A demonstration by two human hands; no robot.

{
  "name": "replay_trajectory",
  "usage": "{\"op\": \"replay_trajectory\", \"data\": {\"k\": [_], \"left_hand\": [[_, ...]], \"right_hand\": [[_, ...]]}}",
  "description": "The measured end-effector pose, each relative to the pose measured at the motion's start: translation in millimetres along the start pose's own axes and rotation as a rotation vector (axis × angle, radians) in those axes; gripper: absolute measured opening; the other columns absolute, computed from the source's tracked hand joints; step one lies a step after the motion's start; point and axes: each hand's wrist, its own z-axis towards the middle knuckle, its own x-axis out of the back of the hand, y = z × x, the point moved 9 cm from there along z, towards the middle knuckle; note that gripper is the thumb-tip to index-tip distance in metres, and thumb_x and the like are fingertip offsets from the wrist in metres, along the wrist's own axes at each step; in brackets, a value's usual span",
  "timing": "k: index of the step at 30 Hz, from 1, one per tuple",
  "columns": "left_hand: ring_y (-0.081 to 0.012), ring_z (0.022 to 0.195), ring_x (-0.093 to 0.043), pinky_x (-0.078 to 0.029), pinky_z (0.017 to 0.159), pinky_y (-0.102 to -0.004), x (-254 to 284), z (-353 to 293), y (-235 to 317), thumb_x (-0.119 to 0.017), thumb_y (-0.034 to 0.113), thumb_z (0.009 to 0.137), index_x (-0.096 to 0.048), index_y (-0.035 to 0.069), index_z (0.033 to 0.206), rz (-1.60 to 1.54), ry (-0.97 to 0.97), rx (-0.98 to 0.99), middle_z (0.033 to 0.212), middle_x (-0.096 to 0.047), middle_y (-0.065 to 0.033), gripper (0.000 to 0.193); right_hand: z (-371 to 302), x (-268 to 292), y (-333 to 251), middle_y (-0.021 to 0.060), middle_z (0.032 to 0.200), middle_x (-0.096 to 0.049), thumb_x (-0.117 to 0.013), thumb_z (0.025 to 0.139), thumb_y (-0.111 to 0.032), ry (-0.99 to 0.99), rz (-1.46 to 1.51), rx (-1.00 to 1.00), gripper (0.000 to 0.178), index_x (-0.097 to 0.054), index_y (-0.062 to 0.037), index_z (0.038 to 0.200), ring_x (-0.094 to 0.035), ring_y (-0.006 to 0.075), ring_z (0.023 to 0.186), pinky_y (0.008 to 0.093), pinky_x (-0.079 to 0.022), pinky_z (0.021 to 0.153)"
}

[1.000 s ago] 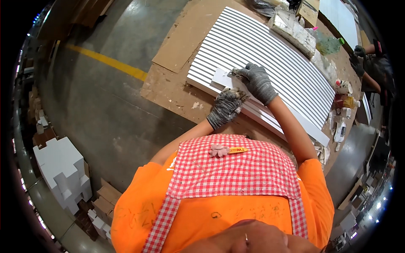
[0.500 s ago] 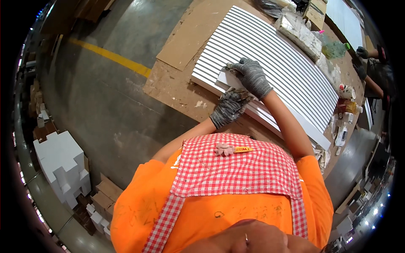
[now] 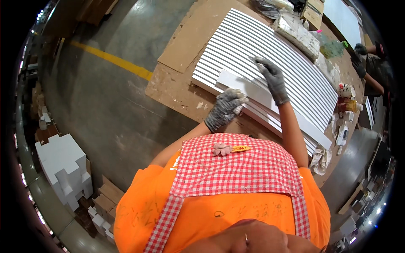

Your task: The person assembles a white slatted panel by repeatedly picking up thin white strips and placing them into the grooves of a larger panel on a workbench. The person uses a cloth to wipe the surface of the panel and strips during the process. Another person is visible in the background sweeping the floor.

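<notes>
Centre frame: left hand (image 3: pixel 225 107) w/ fingers curled round near edge of white strip (image 3: pixel 253 90), steadying it; right hand (image 3: pixel 272 78) flat, fingers spread, pressing strip onto ribbed panel (image 3: pixel 270 46).

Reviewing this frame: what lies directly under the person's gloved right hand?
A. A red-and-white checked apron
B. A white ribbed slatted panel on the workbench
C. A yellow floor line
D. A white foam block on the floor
B: the right hand in a grey glove rests flat on the white ribbed slatted panel; the left hand is at the panel's near edge.
</notes>
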Motion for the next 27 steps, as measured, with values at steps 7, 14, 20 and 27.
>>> {"op": "replay_trajectory", "data": {"k": [7, 14, 20, 27], "left_hand": [[-0.0206, 0.105, -0.055, -0.043, 0.095, -0.0377, 72, 0, -104, -0.062, 0.011, 0.085, -0.066, 0.006, 0.106, -0.094, 0.353, 0.507, 0.116, -0.059, -0.0073, 0.022], [-0.0224, 0.111, -0.050, -0.035, 0.099, -0.0382, 70, 27, -96, -0.067, 0.019, 0.078, -0.071, 0.014, 0.103, 0.560, 0.054, 0.098, 0.117, -0.059, -0.0062, 0.026], [-0.0139, 0.091, -0.059, -0.053, 0.079, -0.0259, 68, 31, -124, -0.070, -0.006, 0.073, -0.058, 0.000, 0.112, -0.023, 0.211, 0.453, 0.111, -0.058, -0.0089, 0.041], [-0.0258, 0.088, -0.062, -0.049, 0.082, -0.0370, 169, 3, -168, -0.062, 0.015, 0.084, -0.069, 0.003, 0.085, 0.650, 0.386, 0.324, 0.097, -0.067, -0.0135, 0.014]], "right_hand": [[-98, 67, 10, 0.0035, 0.087, -0.068, -0.070, 0.083, -0.013, 0.317, -0.181, -0.309, 0.010, -0.069, -0.0086, 0.092, -0.060, 0.0108, 0.078, 0.0231, -0.049, 0.072], [-82, -14, -33, 0.0081, 0.075, -0.062, -0.066, 0.076, -0.012, 0.247, -0.642, 0.126, 0.010, -0.069, -0.0118, 0.086, -0.059, 0.0265, 0.073, 0.0396, -0.047, 0.069], [-49, -78, -16, 0.0099, 0.093, -0.062, -0.060, 0.082, -0.022, -0.015, -1.105, 0.061, 0.027, -0.065, -0.0169, 0.107, -0.061, 0.0265, 0.086, 0.0442, -0.046, 0.076], [-159, 76, -20, 0.0132, 0.086, -0.058, -0.054, 0.079, -0.003, 0.550, -1.051, 0.240, 0.022, -0.061, -0.0076, 0.099, -0.057, 0.0286, 0.083, 0.0411, -0.046, 0.069]]}}
